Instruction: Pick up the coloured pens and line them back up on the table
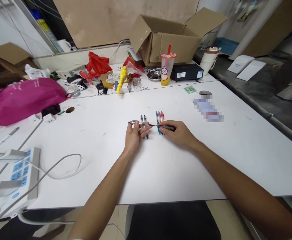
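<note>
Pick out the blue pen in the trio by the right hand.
The leftmost pen of the three, its ends blue; the other two pens are pinkish-red.

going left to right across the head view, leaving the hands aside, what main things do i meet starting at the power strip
Power strip → red plastic bag → black pens → blue pen → pink pens → black box → white tumbler.

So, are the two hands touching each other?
Apart. The head view shows a gap between the left hand and right hand, spanned by a slim pen.
</note>
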A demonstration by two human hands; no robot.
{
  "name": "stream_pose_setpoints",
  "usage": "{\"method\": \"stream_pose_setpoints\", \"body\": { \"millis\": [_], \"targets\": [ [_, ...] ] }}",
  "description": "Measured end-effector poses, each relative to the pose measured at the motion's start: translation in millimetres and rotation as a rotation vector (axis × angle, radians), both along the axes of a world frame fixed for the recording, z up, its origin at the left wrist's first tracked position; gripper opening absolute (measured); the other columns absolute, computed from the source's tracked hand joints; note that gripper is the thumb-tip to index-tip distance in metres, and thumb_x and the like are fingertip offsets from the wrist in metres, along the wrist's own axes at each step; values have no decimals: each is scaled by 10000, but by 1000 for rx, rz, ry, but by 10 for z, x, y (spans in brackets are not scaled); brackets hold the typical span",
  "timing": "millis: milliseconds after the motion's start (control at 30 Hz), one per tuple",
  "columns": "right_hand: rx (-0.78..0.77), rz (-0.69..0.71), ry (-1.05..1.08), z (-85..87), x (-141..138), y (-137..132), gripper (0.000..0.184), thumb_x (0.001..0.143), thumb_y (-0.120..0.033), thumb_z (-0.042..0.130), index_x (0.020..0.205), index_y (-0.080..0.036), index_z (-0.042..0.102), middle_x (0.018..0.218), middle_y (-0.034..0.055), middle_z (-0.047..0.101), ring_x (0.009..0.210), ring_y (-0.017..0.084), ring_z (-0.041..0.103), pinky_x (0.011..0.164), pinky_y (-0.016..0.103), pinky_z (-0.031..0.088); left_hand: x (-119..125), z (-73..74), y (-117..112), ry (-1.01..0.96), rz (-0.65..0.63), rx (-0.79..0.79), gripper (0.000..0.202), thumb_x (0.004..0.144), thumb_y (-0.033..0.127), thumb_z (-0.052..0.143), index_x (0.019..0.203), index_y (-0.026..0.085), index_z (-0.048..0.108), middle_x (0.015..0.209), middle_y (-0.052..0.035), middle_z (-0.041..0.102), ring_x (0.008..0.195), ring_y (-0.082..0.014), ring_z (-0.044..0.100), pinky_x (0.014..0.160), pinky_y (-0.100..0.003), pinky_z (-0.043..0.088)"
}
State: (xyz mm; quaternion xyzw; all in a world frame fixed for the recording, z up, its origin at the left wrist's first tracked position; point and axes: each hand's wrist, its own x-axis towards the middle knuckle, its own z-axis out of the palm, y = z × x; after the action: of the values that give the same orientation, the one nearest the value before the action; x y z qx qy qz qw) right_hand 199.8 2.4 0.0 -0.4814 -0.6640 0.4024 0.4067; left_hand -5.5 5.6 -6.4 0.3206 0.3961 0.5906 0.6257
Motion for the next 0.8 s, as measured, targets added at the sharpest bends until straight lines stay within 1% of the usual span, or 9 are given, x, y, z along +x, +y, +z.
{"method": "stream_pose_setpoints", "body": {
  "millis": [133, 267, 367, 467, 533, 600, 667, 700, 800],
  "targets": [
    [36, 40, -20, 5, -29, -19, 279, 914, -387, 670, 1129, -250, 783, 1155, 83, 759, 1058, 266, 672, 945, 448, 506, 28, -21, -27, 13, -24, 7, 358, 906, 472, 733, 1003, 223, 495, 1067, -68, 755, 879, -187, 786, 805, -307, 616],
    [51, 56, 12, -16, -53, -22, 316, 923, -387, 654, 1195, -250, 737, 1179, 89, 729, 994, 235, 659, 868, 412, 512, 32, -2, -55, 37, -37, 12, 351, 892, 472, 746, 984, 215, 525, 1082, -78, 753, 911, -195, 779, 803, -310, 616],
    [-37, 1, 102, -24, -66, -28, 306, 888, -465, 702, 1085, -231, 702, 1022, 63, 733, 757, 177, 626, 683, 341, 500, 18, 22, -66, 79, -69, 25, 344, 889, 465, 750, 991, 205, 550, 1113, -108, 760, 965, -210, 770, 788, -309, 613],
    [-120, 18, 61, -22, -84, -45, 377, 933, -566, 613, 834, -205, 658, 745, 16, 667, 565, 132, 497, 551, 303, 407, 13, 26, -69, 99, -91, 34, 362, 873, 462, 769, 1006, 194, 565, 1112, -122, 768, 969, -208, 768, 780, -299, 609],
    [-102, 15, 21, -25, -104, -54, 430, 961, -581, 557, 773, -202, 635, 687, 6, 624, 574, 134, 483, 568, 304, 395, 17, 17, -68, 99, -95, 38, 369, 870, 464, 772, 1009, 191, 568, 1091, -121, 774, 953, -203, 770, 770, -290, 609],
    [-46, -7, 54, -31, -124, -59, 337, 943, -539, 602, 904, -208, 651, 811, 21, 667, 689, 156, 558, 651, 311, 439, 21, 7, -63, 89, -74, 38, 359, 873, 458, 771, 1002, 193, 566, 1085, -117, 777, 944, -199, 773, 769, -286, 610],
    [-21, -7, 115, -34, -135, -61, 299, 914, -490, 653, 1044, -224, 618, 971, 43, 698, 810, 177, 607, 732, 327, 468, 19, 2, -56, 78, -39, 33, 349, 872, 447, 776, 983, 197, 560, 1081, -113, 779, 937, -194, 775, 773, -282, 610],
    [-32, 7, 121, -31, -137, -64, 290, 922, -488, 639, 1039, -225, 605, 972, 46, 699, 803, 178, 605, 733, 331, 468, 15, 2, -52, 75, -28, 31, 344, 873, 442, 776, 977, 197, 558, 1080, -113, 779, 932, -192, 775, 774, -280, 609],
    [-83, 49, 54, -12, -133, -78, 330, 994, -523, 497, 933, -216, 604, 798, 23, 651, 656, 159, 524, 651, 328, 427, 6, 4, -44, 70, -23, 28, 333, 879, 433, 772, 977, 196, 559, 1068, -113, 780, 908, -185, 777, 765, -275, 608]
  ]
}}
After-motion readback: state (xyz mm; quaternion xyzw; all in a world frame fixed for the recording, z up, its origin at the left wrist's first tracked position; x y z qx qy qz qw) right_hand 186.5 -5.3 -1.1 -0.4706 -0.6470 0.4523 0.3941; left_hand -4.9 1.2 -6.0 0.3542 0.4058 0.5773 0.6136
